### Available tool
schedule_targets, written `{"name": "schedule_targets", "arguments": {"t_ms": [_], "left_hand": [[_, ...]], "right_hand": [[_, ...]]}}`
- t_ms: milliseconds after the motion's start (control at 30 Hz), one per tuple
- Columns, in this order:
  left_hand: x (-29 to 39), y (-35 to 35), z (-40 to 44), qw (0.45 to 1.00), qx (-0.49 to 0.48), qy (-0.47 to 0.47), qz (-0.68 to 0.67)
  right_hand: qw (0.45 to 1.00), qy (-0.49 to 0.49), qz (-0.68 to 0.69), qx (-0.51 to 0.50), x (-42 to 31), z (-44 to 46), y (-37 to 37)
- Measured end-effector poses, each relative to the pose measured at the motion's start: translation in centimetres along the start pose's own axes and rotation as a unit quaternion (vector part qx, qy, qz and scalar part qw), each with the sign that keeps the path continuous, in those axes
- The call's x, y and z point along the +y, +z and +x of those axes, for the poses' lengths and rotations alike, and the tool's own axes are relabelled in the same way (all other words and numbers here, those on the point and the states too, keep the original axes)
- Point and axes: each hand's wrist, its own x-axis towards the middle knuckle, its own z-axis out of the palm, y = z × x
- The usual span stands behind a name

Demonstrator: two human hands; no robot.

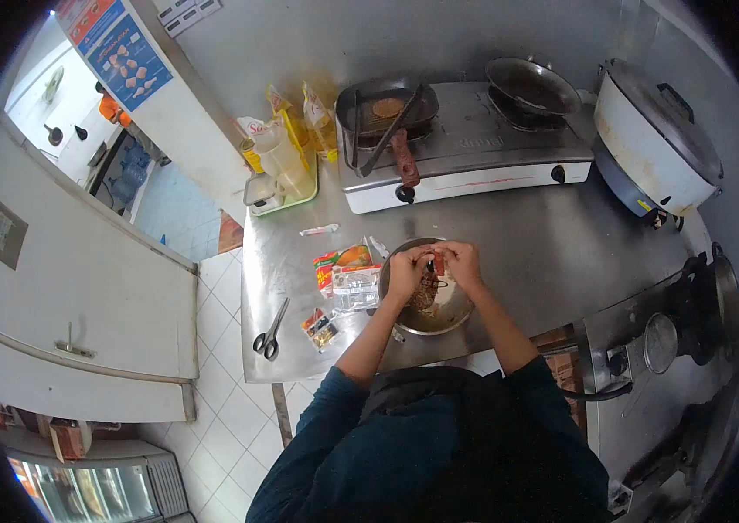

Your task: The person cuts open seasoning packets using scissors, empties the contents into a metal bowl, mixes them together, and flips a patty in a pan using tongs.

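Over a metal bowl (429, 329) both my hands are together, fingers pinched. My left hand (406, 268) and my right hand (460, 261) grip a small red sachet (439, 259) between them. Brown crumbly food (424, 298) lies in the bowl beside something pale. Left of the bowl are a red and yellow food packet (327, 272) and a clear plastic wrapper (357, 288). A smaller colourful sachet (320, 329) lies nearer me, with black-handled scissors (269, 336) to its left.
A two-burner gas stove (474, 157) stands behind the bowl, with a square pan (387, 109) holding a brown patty and tongs. A wok (533, 85) sits on the other burner. A large white pot (648, 139) is at right; a green tray (286, 202) holds containers. Another person (112, 109) stands beyond the doorway.
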Motion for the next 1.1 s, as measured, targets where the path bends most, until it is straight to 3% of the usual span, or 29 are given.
{"name": "schedule_targets", "arguments": {"t_ms": [133, 233, 333, 433, 633, 733, 833, 933, 1100], "left_hand": [[0.7, -0.2, 0.1, 1.0, -0.022, -0.008, -0.014], [0.1, -0.1, 0.1, 0.995, -0.038, -0.029, -0.088], [1.1, -0.6, -0.2, 0.993, -0.058, -0.055, -0.091], [-0.3, -0.1, -0.2, 0.991, -0.055, -0.046, -0.117], [-1.0, 0.5, -0.9, 0.997, -0.041, -0.057, -0.025], [0.4, 1.0, -0.7, 0.996, 0.025, 0.044, -0.074], [1.6, 0.2, 0.1, 0.997, -0.026, 0.067, -0.017], [0.4, 0.1, 0.5, 0.995, -0.098, 0.015, -0.011], [-0.3, 0.2, 0.7, 0.994, -0.1, -0.007, -0.049]], "right_hand": [[1.0, 0.004, -0.008, 0.004, 0.4, -0.1, -0.1], [0.995, -0.061, 0.038, 0.063, 0.6, -0.2, 0.3], [0.997, -0.019, 0.046, 0.051, 0.8, -0.2, 0.2], [0.995, -0.046, 0.068, 0.063, 1.6, -0.1, 0.6], [0.993, -0.059, 0.098, 0.036, 2.2, -0.4, 0.6], [0.983, -0.163, -0.085, 0.028, 2.3, -0.1, 0.0], [0.958, -0.24, -0.146, 0.061, 1.4, 0.0, -0.3], [0.988, -0.14, -0.059, 0.035, 1.7, 0.2, 0.2], [0.998, -0.066, -0.02, -0.004, 0.5, -0.2, 0.1]]}}
